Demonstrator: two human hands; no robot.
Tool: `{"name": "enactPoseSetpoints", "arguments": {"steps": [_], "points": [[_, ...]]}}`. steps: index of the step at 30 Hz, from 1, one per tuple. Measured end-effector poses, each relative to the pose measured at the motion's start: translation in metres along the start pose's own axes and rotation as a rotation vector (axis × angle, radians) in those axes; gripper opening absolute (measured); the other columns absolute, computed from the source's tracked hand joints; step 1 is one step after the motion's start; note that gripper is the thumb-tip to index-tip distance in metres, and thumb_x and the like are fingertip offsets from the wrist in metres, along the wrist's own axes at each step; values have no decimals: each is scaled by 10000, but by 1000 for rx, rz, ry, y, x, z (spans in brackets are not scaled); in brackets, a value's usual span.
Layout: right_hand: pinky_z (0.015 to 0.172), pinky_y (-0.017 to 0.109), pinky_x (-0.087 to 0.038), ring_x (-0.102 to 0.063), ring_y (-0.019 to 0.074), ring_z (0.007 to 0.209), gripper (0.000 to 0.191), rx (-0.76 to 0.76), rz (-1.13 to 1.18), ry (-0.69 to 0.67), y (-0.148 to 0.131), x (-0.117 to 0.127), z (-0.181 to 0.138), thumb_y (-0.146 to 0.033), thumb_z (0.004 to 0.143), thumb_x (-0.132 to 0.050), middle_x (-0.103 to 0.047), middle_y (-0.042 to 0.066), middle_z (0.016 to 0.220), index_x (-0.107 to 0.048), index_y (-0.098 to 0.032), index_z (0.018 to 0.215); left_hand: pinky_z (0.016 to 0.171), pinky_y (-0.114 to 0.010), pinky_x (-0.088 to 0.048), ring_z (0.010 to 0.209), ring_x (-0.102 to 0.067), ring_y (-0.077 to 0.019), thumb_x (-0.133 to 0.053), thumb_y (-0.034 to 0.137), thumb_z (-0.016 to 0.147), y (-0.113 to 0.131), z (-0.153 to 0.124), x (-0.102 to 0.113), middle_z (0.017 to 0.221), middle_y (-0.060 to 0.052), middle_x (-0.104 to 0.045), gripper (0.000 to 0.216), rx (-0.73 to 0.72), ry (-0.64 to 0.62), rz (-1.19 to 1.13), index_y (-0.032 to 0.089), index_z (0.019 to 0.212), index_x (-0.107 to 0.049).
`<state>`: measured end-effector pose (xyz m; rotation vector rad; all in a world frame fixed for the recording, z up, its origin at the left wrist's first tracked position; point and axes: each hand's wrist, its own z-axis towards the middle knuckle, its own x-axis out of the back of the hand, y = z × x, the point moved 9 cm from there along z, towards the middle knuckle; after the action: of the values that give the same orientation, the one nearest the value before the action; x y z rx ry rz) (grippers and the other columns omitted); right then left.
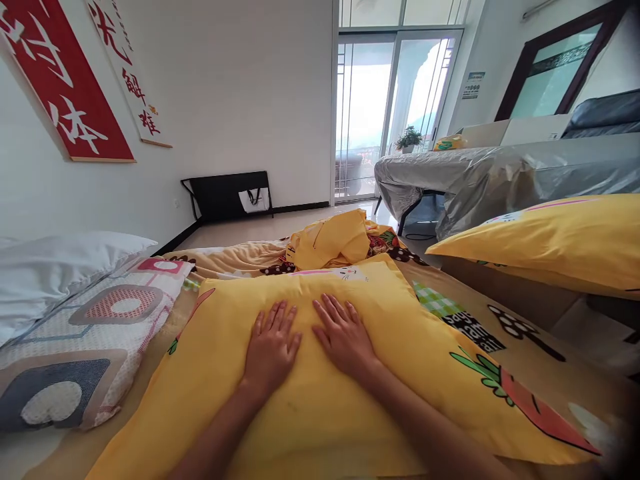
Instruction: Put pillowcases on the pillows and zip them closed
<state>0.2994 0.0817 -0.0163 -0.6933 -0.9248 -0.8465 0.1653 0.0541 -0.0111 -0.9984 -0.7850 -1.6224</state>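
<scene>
The left hand (270, 350) and right hand (346, 339) lie palm-down, side by side but apart, fingers extended and gripping nothing, on the yellow carrot-printed pillow (305, 427), which rests on tan bedding (530, 370). Beyond, a pot (407, 149) holds a leafy plant (409, 137); a white bag (255, 201) (contents hidden) appears before a black panel (215, 197).

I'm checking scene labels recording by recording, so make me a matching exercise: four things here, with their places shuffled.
Things:
1. Right hand
2. Red scroll
3. White tote bag
4. Potted plant

Places:
A. In front of a black panel
B. Flat on a yellow pillow
C. Before the glass doors
D. On the white wall

Pairs: 1-B, 2-D, 3-A, 4-C
</scene>
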Motion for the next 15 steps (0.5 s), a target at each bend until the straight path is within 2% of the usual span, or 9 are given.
{"name": "enactPoseSetpoints", "arguments": {"steps": [3,6,11,15], "points": [[1163,468,-150,-245,222,1434,575,-79,-33,16,30,8,-13,-490,974,-294,-276,53,1549,-341,-224,1481,1160,-480,-222,1420,-298,-233,-326,436,958,-41,-18,11,1539,-63,-330,550,134,24,20,246,1474,-337],[1159,462,-168,-266,218,1426,591,-163,-87,59,68,14,-39,-511,971,-270,-290,52,1543,-335,-224,1484,1168,-479,-200,1432,-273,-221,-276,454,965,-86,-55,12,1547,-66,-319,561,275,19,14,243,1484,-309],[1130,461,-239,-320,222,1402,634,-285,-180,151,122,22,-91,-546,958,-192,-352,51,1517,-358,-216,1472,1155,-523,-210,1453,-212,-232,-213,474,957,-154,-134,-4,1573,-63,-254,603,496,-25,-39,231,1508,-238],[1095,464,-297,-365,233,1377,667,-357,-216,165,152,21,-123,-558,949,-143,-400,72,1492,-348,-204,1475,1163,-473,-241,1453,-213,-225,-211,508,930,-184,-175,-16,1568,-89,-260,687,544,-51,-110,141,1511,-215]]}}
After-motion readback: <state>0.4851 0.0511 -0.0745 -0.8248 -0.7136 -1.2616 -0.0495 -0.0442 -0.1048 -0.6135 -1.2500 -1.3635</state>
